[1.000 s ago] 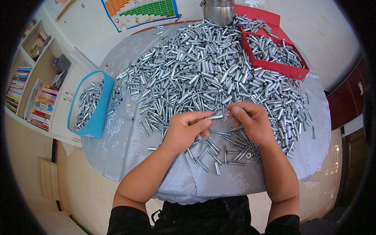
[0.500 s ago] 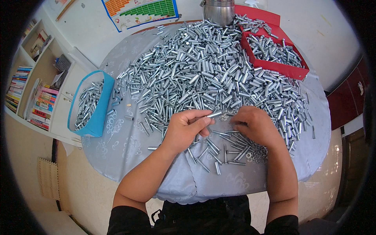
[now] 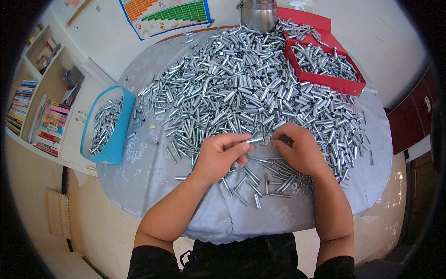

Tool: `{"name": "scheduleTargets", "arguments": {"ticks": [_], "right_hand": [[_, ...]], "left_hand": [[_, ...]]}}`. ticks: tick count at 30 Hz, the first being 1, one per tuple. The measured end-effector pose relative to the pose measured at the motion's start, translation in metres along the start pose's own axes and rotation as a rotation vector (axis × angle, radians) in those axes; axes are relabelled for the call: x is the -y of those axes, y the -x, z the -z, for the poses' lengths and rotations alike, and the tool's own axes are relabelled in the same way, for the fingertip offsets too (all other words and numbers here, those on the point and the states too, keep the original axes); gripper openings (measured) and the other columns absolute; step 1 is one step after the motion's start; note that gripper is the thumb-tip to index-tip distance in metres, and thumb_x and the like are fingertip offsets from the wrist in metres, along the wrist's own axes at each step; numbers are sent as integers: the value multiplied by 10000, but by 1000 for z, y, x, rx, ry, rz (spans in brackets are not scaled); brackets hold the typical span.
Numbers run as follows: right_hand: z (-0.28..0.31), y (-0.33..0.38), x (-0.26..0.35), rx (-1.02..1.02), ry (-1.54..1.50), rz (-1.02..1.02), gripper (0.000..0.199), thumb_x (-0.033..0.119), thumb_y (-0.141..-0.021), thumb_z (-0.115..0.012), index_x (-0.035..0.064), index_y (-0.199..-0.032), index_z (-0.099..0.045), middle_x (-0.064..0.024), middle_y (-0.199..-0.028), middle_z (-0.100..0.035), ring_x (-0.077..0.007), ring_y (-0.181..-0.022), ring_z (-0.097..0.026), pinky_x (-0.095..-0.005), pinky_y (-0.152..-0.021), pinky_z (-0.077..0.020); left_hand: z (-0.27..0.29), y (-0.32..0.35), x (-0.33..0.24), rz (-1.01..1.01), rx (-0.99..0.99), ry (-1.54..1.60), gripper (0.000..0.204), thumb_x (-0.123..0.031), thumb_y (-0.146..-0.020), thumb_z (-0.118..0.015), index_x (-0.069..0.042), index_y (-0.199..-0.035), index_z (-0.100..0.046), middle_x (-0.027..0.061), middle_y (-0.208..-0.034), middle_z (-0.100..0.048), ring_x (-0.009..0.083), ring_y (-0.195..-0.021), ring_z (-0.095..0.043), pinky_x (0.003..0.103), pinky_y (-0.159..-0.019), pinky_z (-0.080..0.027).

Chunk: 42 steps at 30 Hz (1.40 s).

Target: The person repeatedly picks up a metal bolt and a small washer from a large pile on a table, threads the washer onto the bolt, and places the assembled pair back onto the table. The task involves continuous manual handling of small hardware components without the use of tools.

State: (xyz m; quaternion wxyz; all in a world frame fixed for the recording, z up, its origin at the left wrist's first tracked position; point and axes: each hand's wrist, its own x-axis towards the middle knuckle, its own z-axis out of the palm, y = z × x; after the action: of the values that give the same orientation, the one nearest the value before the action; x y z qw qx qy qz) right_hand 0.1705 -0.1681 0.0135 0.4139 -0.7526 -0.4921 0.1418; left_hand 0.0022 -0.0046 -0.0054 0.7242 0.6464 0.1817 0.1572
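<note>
Head view: my left hand (image 3: 223,156) pinches a small metal sleeve (image 3: 254,139) level, so my right hand (image 3: 299,151), fingers closed at its far end, can meet it above the counter (image 3: 153,162), beside the sleeve pile (image 3: 251,88)

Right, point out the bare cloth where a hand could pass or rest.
Bare cloth lies between the blue bin and the left hand, and along the near table edge below the scattered loose tubes. The tube pile and the red tray are crowded.
</note>
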Motion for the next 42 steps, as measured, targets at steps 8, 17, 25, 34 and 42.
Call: {"name": "scheduleTargets", "arguments": {"ticks": [8, 17, 25, 34, 42], "right_hand": [[-14, -1, -2, -89, -496, -189, 91, 14, -827, -708, 10, -908, -666, -18, -830, -663, -72, -726, -606, -229, -661, -485], [-11, 0, 1, -34, -612, -177, 119, -20, -819, -713, -11, -928, -668, -39, -878, -683, -98, -782, -634, -241, -715, -513], [-12, 0, 0, -17, -637, -182, 98, -14, -826, -713, -5, -910, -663, -44, -882, -683, -95, -786, -638, -237, -717, -516], [-8, 0, 3, -10, -648, -191, 93, 11, -833, -722, 3, -906, -664, -22, -847, -669, -80, -756, -622, -219, -678, -498], [-9, 0, 3, 46, -600, -210, 110, 49, -861, -701, -8, -955, -694, -24, -854, -676, -77, -742, -610, -218, -660, -483]], "left_hand": [[1, 0, 3, -2, 14, 11, 257, -57, -918, -630, 38, -1157, -644, 128, -954, -717, 110, -675, -646, 239, -624, -540], [-1, 0, 1, 1, -6, 31, 241, -30, -912, -630, 42, -1141, -652, 139, -943, -714, 121, -662, -643, 237, -610, -535], [0, 0, 4, -11, 16, 28, 238, -38, -913, -633, 38, -1137, -655, 135, -936, -715, 123, -661, -646, 238, -609, -537], [-1, 0, 2, -3, 37, 14, 242, -64, -919, -633, 40, -1136, -652, 121, -933, -721, 100, -661, -640, 238, -613, -540], [1, 0, 4, -26, 62, 19, 246, -64, -921, -629, 41, -1142, -645, 123, -942, -720, 106, -667, -641, 242, -617, -542]]}}
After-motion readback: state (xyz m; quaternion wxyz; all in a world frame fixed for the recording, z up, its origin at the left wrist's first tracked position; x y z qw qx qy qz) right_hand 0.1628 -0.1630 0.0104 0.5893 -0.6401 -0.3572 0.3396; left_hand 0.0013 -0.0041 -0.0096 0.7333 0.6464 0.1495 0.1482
